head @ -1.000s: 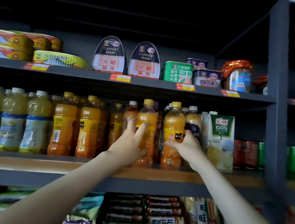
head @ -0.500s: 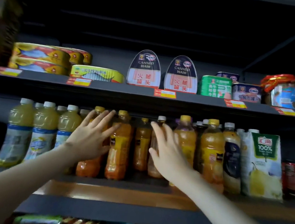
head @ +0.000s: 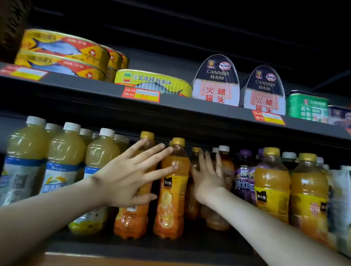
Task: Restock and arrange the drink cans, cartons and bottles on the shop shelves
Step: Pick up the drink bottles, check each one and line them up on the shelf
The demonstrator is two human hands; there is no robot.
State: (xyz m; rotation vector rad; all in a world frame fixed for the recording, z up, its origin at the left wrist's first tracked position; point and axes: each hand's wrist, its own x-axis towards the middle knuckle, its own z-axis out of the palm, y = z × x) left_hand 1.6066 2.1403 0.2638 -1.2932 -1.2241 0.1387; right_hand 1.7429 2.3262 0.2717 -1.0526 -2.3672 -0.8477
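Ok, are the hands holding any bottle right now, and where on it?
Nothing is held. The left hand is spread flat in front of the orange juice bottles, the right hand open beside them; no fingers curl round anything.

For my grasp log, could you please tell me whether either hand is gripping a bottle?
No, the left hand and right hand both show straight, spread fingers before the orange juice bottles.
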